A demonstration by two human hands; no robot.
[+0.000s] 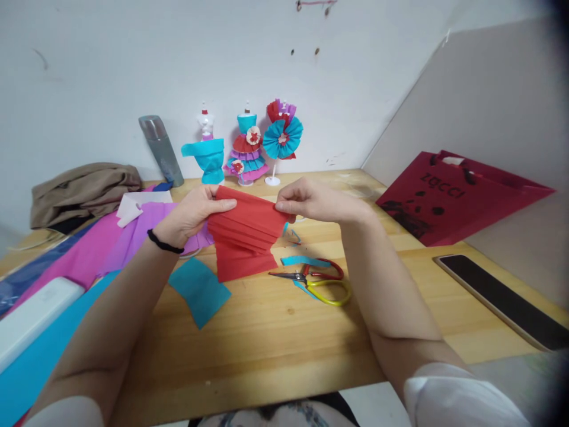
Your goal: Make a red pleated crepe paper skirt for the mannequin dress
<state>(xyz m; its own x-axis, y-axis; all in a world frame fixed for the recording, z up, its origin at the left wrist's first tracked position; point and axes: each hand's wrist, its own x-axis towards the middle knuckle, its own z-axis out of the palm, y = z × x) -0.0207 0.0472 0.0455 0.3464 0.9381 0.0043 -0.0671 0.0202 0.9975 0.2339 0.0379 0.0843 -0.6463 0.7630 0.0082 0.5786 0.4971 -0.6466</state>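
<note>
Between my two hands a sheet of red crepe paper is held up over the table, creased with several slanting folds. My left hand pinches its upper left corner, thumb on the near face. At the upper right corner, my right hand grips the edge between thumb and fingers. Scissors with one red and one yellow handle lie on the table below the right hand, among narrow blue paper strips. A cut piece of blue crepe paper rests below the left hand.
Three small dress-form stands with crepe paper decorations stand by the wall, beside a grey bottle. Pink paper, purple paper and a white box-like object lie left. A red paper bag and a phone are right.
</note>
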